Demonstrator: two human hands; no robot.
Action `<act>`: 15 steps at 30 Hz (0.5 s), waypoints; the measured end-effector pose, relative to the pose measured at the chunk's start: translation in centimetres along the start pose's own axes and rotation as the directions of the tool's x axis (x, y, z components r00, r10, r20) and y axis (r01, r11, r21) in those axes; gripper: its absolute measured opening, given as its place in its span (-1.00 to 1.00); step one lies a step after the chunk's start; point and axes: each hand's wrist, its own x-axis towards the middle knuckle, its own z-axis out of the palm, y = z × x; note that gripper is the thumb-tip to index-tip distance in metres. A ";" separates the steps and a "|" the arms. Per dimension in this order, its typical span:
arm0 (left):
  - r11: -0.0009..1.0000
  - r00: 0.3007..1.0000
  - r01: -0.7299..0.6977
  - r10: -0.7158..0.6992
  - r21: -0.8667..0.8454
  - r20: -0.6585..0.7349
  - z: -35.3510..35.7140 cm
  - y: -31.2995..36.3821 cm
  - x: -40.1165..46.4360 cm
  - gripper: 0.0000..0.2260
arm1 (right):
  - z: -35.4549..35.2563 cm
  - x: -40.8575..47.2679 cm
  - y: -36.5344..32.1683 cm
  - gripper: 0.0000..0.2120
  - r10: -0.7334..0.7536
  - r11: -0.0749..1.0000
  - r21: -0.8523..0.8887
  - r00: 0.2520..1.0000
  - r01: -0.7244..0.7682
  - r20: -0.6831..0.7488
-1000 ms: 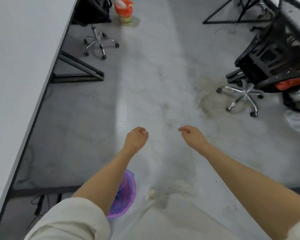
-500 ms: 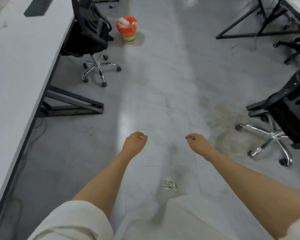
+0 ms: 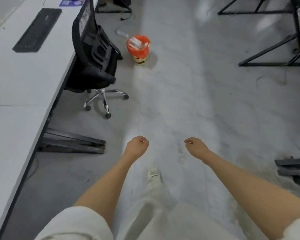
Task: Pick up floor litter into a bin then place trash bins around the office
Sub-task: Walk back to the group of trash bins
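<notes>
Where the floor meets the chair [image 3: 93, 54], the orange-lined bin [image 3: 138, 49] holds litter.

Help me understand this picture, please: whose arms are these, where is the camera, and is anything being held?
There is no machine here. A person wears one wide-angle camera on the head, so you look forward and down at their own bare arms. The left hand and right hand hang in front with fingers loosely curled, and neither holds anything. Below them are the grey floor and one shoe. Ahead stands a small basket bin with an orange liner, already holding litter. Left of it is a black office chair at a white desk with a black keyboard on it.
</notes>
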 end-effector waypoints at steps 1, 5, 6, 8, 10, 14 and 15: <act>1.000 1.000 -0.002 0.002 0.013 -0.012 -1.5 1.2 1.7 -0.69 | -1.0 1.3 -1.5 -0.62 0.002 1.000 0.010 1.000 -0.002 -0.004; 0.999 1.000 0.000 0.000 0.045 -0.016 -7.7 8.0 11.8 -0.69 | -6.7 9.8 -9.2 -0.63 0.004 0.994 0.107 0.999 0.001 -0.041; 0.999 1.000 -0.009 0.009 0.051 -0.002 -8.6 9.4 13.9 -0.69 | -7.8 11.4 -10.8 -0.64 0.005 0.992 0.129 0.999 0.000 -0.036; 0.998 0.999 -0.045 0.043 0.050 0.031 -10.0 12.6 19.2 -0.71 | -10.1 15.9 -13.7 -0.65 0.005 0.985 0.171 0.999 0.002 -0.038; 0.996 0.996 -0.072 0.069 0.055 0.052 -11.0 15.7 24.4 -0.73 | -12.5 20.5 -16.1 -0.65 0.015 0.982 0.189 0.998 -0.004 -0.056; 0.994 0.993 -0.109 0.107 0.031 0.058 -13.0 22.9 36.2 -0.71 | -18.3 31.5 -20.1 -0.66 0.044 0.979 0.202 0.997 -0.031 -0.061; 0.994 0.993 -0.102 0.100 0.030 0.056 -14.0 25.3 39.8 -0.71 | -20.5 35.0 -21.6 -0.66 0.055 0.978 0.207 0.997 -0.042 -0.061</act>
